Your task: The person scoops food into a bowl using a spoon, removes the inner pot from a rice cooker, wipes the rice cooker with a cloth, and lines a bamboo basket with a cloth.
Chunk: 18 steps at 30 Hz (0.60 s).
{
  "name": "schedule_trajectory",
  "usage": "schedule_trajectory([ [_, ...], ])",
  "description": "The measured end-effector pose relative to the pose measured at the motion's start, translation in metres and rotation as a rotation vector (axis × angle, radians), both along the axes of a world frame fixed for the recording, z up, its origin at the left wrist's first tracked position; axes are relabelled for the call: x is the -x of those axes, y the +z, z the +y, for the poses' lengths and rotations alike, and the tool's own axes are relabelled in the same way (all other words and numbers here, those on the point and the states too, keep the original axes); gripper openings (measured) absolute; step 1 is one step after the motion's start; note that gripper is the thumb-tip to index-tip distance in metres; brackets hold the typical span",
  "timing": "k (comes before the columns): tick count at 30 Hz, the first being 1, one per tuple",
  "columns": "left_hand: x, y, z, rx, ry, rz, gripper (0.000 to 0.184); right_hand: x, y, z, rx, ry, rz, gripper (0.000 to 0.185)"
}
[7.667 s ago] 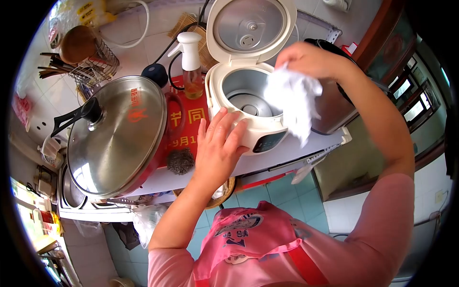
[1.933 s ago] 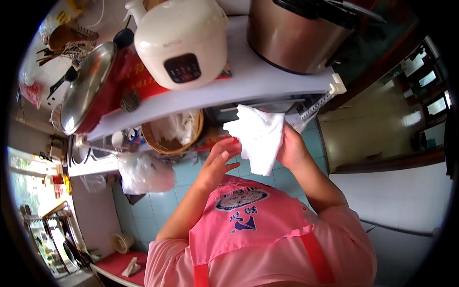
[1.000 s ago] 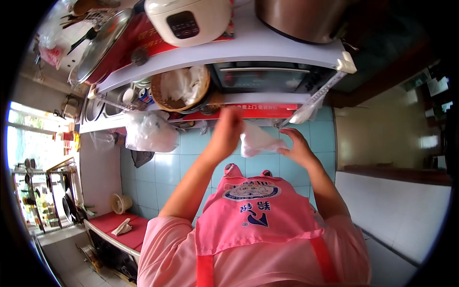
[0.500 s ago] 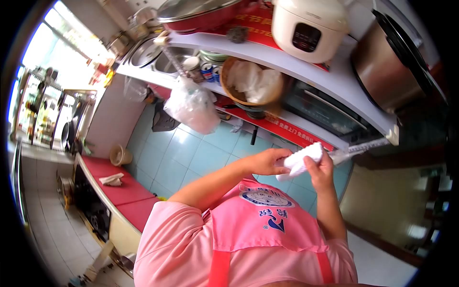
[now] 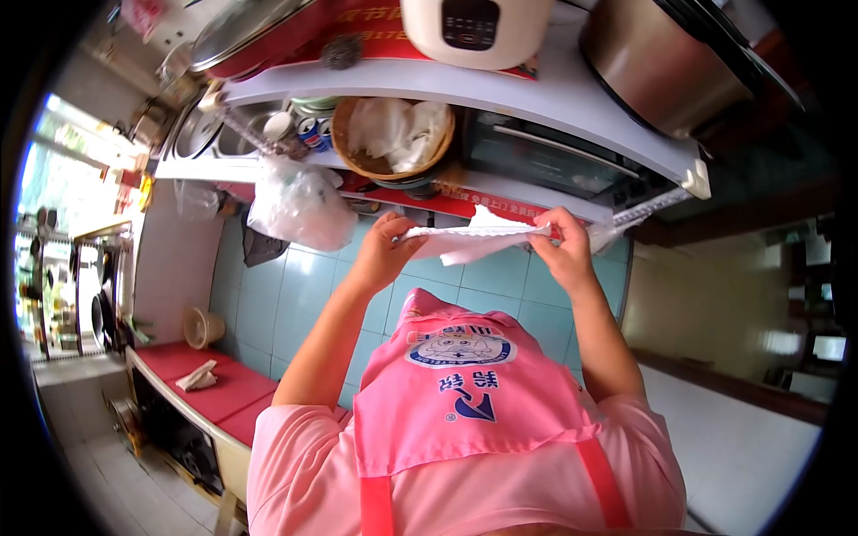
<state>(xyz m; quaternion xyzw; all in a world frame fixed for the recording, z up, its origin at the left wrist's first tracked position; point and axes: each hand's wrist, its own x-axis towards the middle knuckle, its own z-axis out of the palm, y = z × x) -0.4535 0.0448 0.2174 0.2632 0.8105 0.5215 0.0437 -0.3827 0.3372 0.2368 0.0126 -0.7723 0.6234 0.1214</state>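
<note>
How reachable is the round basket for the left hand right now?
Probably yes: nothing visible blocks the near side of the round basket, ahead of the left hand. That hand grips the white cloth, though, so letting go first would likely help.

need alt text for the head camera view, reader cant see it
The left hand and right hand hold a thin white cloth spread between them, above a blue-tiled floor and beyond a pink printed apron. Farther off, a round brown basket holding crumpled white material sits below a white countertop bearing a rounded cream cooker.
</note>
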Motion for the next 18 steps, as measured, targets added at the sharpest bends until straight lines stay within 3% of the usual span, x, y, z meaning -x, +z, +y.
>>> schedule_trajectory([
  [3,0.000,0.001,0.021,0.108,0.130,-0.358,0.014,-0.003,-0.001,0.002,-0.200,-0.091,0.030,0.018],
  [4,-0.002,0.000,0.032,0.114,0.110,-0.361,0.014,-0.003,-0.009,0.000,-0.153,-0.110,0.049,0.017],
  [6,-0.010,-0.002,0.057,-0.441,0.217,-0.818,0.016,-0.007,-0.013,-0.011,-0.089,-0.141,-0.018,0.015],
  [7,-0.013,-0.001,0.069,-0.432,0.200,-0.825,0.016,-0.008,-0.018,-0.015,-0.081,-0.103,0.039,0.014],
  [10,-0.022,0.008,0.101,-0.723,0.354,-1.131,0.015,-0.018,-0.003,-0.023,-0.145,-0.057,0.026,0.016],
  [12,-0.022,0.012,0.106,-0.748,0.339,-1.140,0.014,-0.026,0.011,-0.015,-0.114,-0.061,-0.054,0.014],
  [14,-0.014,0.007,0.093,-0.655,0.265,-0.986,0.014,-0.029,0.011,0.003,-0.189,-0.132,0.135,0.012],
  [16,-0.011,0.036,0.072,-0.457,0.076,-0.832,0.021,-0.041,0.036,0.016,0.021,0.008,0.209,0.011],
  [18,-0.007,0.039,0.057,-0.365,0.007,-0.824,0.030,-0.051,0.054,0.033,0.287,0.144,-0.059,0.012],
])
